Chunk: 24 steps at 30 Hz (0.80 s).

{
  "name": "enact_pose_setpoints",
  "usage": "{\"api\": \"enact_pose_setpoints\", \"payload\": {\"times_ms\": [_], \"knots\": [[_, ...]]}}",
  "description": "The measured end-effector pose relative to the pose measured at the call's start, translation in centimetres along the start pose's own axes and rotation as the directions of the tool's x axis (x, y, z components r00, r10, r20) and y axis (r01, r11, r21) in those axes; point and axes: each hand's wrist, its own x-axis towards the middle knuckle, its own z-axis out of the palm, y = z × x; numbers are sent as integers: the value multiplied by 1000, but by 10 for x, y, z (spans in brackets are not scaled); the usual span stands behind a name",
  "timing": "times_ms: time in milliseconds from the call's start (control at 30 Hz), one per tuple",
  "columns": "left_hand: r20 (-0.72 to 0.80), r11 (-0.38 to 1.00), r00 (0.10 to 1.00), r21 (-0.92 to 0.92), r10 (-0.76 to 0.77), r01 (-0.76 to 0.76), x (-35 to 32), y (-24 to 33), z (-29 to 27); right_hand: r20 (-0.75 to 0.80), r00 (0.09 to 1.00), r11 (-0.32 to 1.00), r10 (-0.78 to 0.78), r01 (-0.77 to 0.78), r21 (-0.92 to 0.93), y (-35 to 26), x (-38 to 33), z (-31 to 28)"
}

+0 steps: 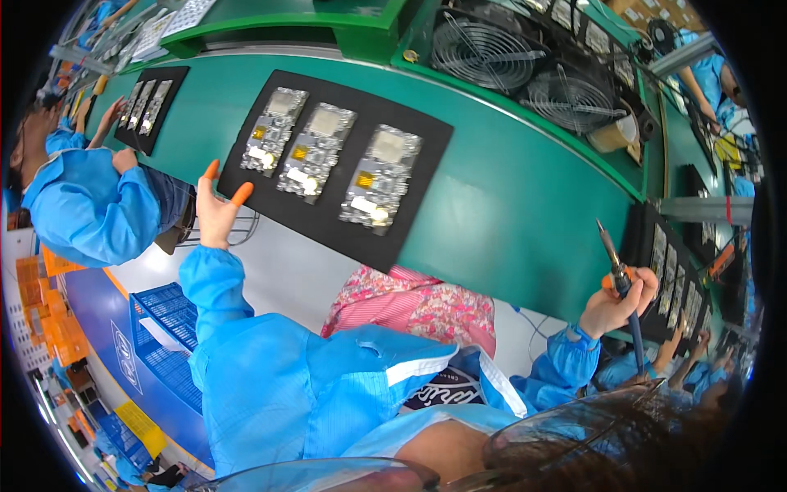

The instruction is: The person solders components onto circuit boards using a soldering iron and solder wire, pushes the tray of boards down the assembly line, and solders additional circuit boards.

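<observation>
My right hand (619, 302), orange covers on its fingertips, is closed round a soldering iron (613, 256). Its metal tip points up, and a dark cable hangs below. Over at the left, my left hand (216, 211) has thumb and forefinger spread, both orange-tipped, at the near left corner of a black board (328, 215). The thumb appears to touch that corner; the other fingers are mostly hidden. Three circuit boards lie on the black board in a row: a left one (274, 131), a middle one (318, 152) and a right one (382, 179).
The black board lies on a green table (500, 221), its near edge overhanging. Fans with wire guards (488, 56) and a tape roll (613, 135) stand on a green shelf behind. Another black board (153, 111) is at left by a co-worker (98, 201); more circuit boards (670, 275) lie right.
</observation>
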Motion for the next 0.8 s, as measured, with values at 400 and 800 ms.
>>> {"api": "enact_pose_setpoints", "payload": {"times_ms": [400,800], "knots": [[219,956,940,78,261,-284,-129,182,102,158,981,993,109,-114,24,1,-10,-13],[787,176,615,-613,49,771,-90,196,116,648,690,944,323,-288,-164,26,-34,6]]}}
